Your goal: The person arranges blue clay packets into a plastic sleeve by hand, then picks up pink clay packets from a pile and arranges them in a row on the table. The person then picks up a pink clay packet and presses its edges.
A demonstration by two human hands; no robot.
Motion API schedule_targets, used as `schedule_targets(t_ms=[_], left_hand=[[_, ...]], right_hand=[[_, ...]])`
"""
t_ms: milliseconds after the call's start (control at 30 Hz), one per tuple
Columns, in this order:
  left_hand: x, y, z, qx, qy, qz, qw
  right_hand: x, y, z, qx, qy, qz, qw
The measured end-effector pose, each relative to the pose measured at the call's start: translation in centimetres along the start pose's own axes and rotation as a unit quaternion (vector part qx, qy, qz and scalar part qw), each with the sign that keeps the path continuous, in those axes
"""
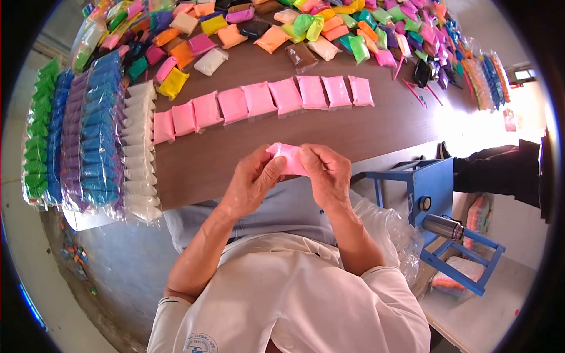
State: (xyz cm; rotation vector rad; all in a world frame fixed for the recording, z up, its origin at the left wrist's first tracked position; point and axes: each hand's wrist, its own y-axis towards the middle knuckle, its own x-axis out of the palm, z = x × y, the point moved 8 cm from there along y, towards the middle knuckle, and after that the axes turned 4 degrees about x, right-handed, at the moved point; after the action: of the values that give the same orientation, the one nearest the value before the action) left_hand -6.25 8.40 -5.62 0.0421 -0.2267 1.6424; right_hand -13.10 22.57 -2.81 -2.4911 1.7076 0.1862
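Just above my lap, at the table's near edge, both hands hold one small pink clay packet [289, 159] between them. My left hand [254, 176] pinches its left end, thumb on top. At the other end my right hand [327, 175] grips it, with the thumb on the upper face and the fingers mostly hidden underneath. Beyond the hands, a slightly curved row of similar pink packets [259, 99] lies side by side on the brown table [235, 159]. They are flat, in clear film, and apart from my hands.
Strips of packets stand at the left: green [39, 135], blue [101, 132] and white [140, 156]. A heap of mixed-colour packets [273, 38] covers the far side. Right of me are a blue stool [431, 188], a metal flask [442, 226] and another person's dark-clothed leg [500, 173].
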Motion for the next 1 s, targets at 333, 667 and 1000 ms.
schedule_targets(t_ms=[333, 667, 1000], left_hand=[[0.4, -0.1, 1.2, 0.014, -0.026, -0.018, 0.999], [0.5, -0.3, 0.7, 0.033, 0.010, 0.030, 0.999], [-0.9, -0.2, 1.2, 0.047, -0.079, 0.027, 0.995]], right_hand=[[1.0, 0.9, -2.1, -0.107, 0.015, -0.038, 0.993], [0.2, 0.0, 0.7, 0.107, 0.024, -0.020, 0.994], [0.1, 0.0, 2.1, 0.145, 0.224, -0.061, 0.962]])
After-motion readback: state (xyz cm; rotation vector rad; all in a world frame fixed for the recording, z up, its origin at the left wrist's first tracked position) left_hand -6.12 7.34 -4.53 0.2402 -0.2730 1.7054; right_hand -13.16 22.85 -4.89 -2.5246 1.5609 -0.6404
